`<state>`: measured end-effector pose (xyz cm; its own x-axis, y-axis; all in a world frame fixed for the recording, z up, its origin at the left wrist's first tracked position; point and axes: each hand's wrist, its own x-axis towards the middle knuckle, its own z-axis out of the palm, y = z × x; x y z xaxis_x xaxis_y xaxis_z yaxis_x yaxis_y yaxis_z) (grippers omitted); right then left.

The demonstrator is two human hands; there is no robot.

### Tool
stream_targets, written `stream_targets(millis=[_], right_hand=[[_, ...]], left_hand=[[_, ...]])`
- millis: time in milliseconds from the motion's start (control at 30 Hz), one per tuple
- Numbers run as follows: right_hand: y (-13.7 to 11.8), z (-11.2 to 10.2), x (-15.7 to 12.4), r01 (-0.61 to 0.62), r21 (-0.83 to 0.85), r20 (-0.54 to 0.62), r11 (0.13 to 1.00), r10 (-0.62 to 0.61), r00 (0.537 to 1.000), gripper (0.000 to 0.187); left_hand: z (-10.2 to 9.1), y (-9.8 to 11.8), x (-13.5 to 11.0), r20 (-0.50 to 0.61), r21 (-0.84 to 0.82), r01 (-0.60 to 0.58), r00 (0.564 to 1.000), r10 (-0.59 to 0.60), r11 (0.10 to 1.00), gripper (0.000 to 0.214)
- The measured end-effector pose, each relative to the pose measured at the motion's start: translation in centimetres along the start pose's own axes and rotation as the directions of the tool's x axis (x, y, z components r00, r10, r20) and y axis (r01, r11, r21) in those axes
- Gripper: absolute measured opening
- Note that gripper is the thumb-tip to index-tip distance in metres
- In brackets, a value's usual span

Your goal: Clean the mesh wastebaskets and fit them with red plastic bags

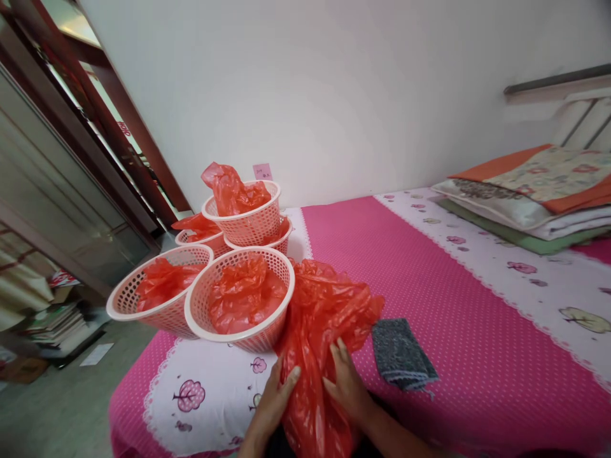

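Note:
A crumpled red plastic bag (321,337) lies along the bed's front edge and hangs down toward me. My left hand (271,404) grips its left side, thumb on top and the other fingers partly hidden. From the right, my right hand (351,387) holds the bag, its fingers curved over the plastic. Just left of the bag is a pink perforated basket (286,315) with red plastic inside, touching or nearly touching it. A folded dark grey cloth (403,353) rests to the right of my right hand.
More pink baskets with red plastic stand behind, including a left basket (114,305) and a raised one (252,222). Folded bedding (515,210) is stacked at the far right on the pink bedspread (477,331). A white wall (334,95) closes off the back.

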<state>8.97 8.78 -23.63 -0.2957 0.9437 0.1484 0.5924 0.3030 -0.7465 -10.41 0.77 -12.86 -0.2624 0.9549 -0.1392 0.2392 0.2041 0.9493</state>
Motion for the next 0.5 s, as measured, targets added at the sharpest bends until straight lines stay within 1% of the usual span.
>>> stream_targets(millis=[33, 67, 100, 133, 167, 200, 267, 333, 400, 433, 467, 500], right_hand=[[-0.8, 0.9, 2.1, -0.023, -0.017, -0.001, 1.000, 0.023, 1.000, 0.080], [-1.5, 1.5, 4.2, -0.027, -0.023, -0.001, 0.999, 0.027, 1.000, 0.079], [-2.0, 2.0, 6.1, -0.030, -0.026, -0.008, 0.999, 0.030, 1.000, 0.077], [-2.3, 2.3, 7.5, -0.038, -0.031, -0.012, 0.999, 0.038, 0.999, 0.073], [-2.4, 2.5, 8.6, -0.039, -0.030, -0.016, 0.999, 0.038, 0.999, 0.068], [-2.3, 2.4, 9.1, -0.036, -0.030, -0.018, 0.999, 0.036, 0.999, 0.065], [-1.9, 1.6, 9.0, -0.009, -0.024, -0.023, 1.000, 0.009, 1.000, 0.061], [-1.6, -0.2, 8.0, 0.031, -0.016, -0.050, 0.999, -0.032, 0.998, 0.057], [-1.6, -2.5, 6.8, 0.102, -0.036, -0.095, 0.994, -0.105, 0.990, 0.055], [-1.7, -3.6, 6.6, 0.171, -0.071, -0.101, 0.983, -0.178, 0.979, 0.055], [-2.0, -4.5, 6.6, 0.274, -0.131, -0.070, 0.953, -0.285, 0.956, 0.057], [-2.2, -5.3, 7.0, 0.376, -0.187, -0.004, 0.907, -0.384, 0.923, 0.060]], left_hand=[[0.3, 1.1, 0.1, -0.015, 0.053, -0.038, 0.999, 0.039, 0.998, 0.086], [0.7, 2.1, 0.2, -0.039, 0.143, -0.082, 0.995, 0.089, 0.986, 0.091], [1.2, 3.1, 0.2, -0.069, 0.268, -0.118, 0.988, 0.142, 0.956, 0.097], [1.9, 3.9, 0.1, -0.086, 0.410, -0.140, 0.978, 0.192, 0.901, 0.103], [2.7, 4.6, 0.1, -0.076, 0.549, -0.146, 0.972, 0.223, 0.823, 0.105], [3.5, 5.0, 0.0, -0.047, 0.665, -0.138, 0.973, 0.225, 0.734, 0.104], [5.1, 5.0, 0.1, -0.001, 0.818, -0.093, 0.987, 0.163, 0.568, 0.090], [6.0, 4.2, 0.5, 0.010, 0.890, -0.031, 0.999, 0.048, 0.456, 0.078], [6.3, 2.9, 0.9, 0.009, 0.915, 0.017, 0.998, -0.062, 0.402, 0.078], [6.3, 2.3, 1.1, 0.006, 0.920, 0.038, 0.994, -0.110, 0.390, 0.081], [6.3, 1.8, 1.3, 0.002, 0.922, 0.055, 0.989, -0.149, 0.383, 0.085], [6.2, 1.3, 1.5, -0.001, 0.923, 0.069, 0.984, -0.177, 0.379, 0.089]])
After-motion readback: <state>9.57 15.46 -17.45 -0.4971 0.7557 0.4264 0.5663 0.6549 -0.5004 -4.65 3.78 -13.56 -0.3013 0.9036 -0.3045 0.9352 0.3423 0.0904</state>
